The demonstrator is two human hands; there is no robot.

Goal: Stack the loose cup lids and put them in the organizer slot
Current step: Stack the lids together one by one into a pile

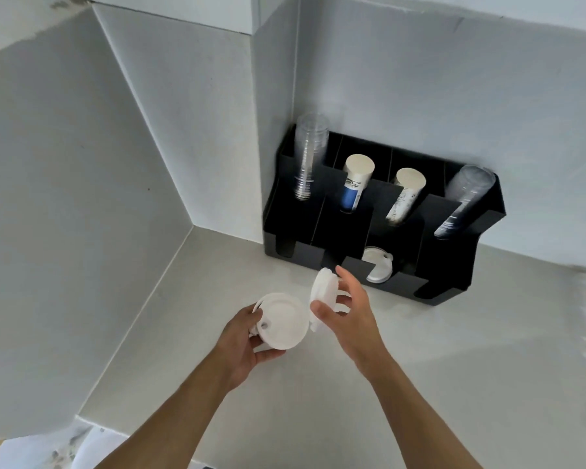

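Your left hand (244, 346) cups a round white plastic lid (282, 320) flat; right hand (344, 311) pinches a second white lid (323, 286) on edge, above the grey counter (420, 367). Light, flexible, slick: probably best held by rims. Black slotted organizer (359, 265) sits far right.

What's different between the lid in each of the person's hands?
The lid in the left hand lies nearly flat, its top facing the camera with the sip hole showing; the lid in the right hand is tipped up on edge, seen mostly from the side. The left hand cradles its lid from beneath, while the right hand pinches its lid between thumb and fingers. Both are round white plastic cup lids, held above the counter.
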